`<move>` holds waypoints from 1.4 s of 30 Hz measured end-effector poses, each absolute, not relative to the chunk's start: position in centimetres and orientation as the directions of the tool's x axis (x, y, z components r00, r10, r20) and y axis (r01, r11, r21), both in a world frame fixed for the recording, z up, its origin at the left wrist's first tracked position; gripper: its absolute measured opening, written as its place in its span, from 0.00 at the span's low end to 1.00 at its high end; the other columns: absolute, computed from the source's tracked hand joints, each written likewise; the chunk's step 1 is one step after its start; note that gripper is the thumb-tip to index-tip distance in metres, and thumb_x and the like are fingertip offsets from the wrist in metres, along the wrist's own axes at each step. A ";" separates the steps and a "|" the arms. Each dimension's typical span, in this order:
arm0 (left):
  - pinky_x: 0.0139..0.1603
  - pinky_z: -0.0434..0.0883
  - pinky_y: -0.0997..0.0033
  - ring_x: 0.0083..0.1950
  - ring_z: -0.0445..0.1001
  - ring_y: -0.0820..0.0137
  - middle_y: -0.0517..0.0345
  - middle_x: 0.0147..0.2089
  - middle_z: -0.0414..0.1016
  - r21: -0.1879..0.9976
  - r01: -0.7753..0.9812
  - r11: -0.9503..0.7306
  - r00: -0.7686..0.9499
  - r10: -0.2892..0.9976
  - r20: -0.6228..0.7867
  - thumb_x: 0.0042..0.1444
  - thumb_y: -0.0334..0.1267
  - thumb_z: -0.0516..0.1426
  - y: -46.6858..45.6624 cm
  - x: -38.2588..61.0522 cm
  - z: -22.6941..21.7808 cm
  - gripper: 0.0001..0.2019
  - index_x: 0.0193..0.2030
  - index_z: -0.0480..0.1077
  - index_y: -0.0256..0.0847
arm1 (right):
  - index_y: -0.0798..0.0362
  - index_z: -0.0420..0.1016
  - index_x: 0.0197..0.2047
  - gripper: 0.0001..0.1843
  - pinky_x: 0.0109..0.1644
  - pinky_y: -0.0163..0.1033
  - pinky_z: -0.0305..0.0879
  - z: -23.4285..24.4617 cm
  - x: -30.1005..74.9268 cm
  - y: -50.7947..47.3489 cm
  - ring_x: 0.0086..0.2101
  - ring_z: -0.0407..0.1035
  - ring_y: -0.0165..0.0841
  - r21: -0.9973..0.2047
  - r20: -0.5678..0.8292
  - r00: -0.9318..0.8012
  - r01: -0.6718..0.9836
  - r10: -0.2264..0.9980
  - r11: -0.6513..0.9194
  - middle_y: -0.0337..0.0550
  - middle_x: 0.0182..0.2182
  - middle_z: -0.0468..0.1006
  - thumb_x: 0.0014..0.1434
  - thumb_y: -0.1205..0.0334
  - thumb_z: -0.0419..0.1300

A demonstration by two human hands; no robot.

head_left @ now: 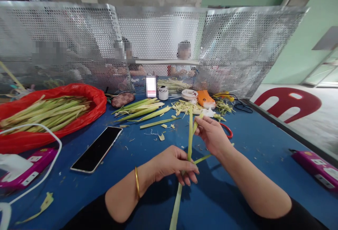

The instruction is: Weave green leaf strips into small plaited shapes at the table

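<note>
Long pale-green leaf strips (190,135) cross between my two hands above the blue table. My left hand (175,165), with a gold bangle at the wrist, pinches them where they cross. One strip runs down from it toward the near table edge. Higher and to the right, my right hand (210,131) pinches a folded yellow-green strip end between thumb and fingers. Behind my right hand, the red handle of a tool (227,131) shows in part. Past my hands lies a pile of green leaves (144,110), with short trimmings (182,107) to its right.
A red bag (101,100) full of leaf strips stands at left, near a black-screened phone (97,149). Purple power strips (317,168) lie at both sides. A perforated metal screen (158,29) closes the back, with people behind it. A red chair (287,103) stands right.
</note>
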State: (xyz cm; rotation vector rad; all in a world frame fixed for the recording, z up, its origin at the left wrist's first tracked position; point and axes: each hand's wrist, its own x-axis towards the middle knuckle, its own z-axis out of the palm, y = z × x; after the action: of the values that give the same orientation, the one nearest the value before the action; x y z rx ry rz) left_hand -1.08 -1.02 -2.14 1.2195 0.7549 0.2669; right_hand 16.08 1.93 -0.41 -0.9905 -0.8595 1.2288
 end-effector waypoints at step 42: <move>0.26 0.72 0.76 0.24 0.74 0.73 0.48 0.29 0.79 0.802 -0.096 0.590 0.523 0.715 -0.463 0.58 0.40 0.48 0.0 -0.9 -1.7 0.19 0.36 0.76 0.29 | 0.51 0.65 0.47 0.24 0.28 0.39 0.68 -1.2 18.0 3.7 0.23 0.66 0.31 -0.908 0.412 0.374 0.241 0.831 0.342 0.32 0.24 0.68 0.47 0.58 0.65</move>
State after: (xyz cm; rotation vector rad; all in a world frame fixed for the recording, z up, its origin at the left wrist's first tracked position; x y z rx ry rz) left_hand -0.95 -0.02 -1.67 0.8032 0.8944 0.5538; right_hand 18.00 3.65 -1.20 -1.1977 -1.1631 0.5246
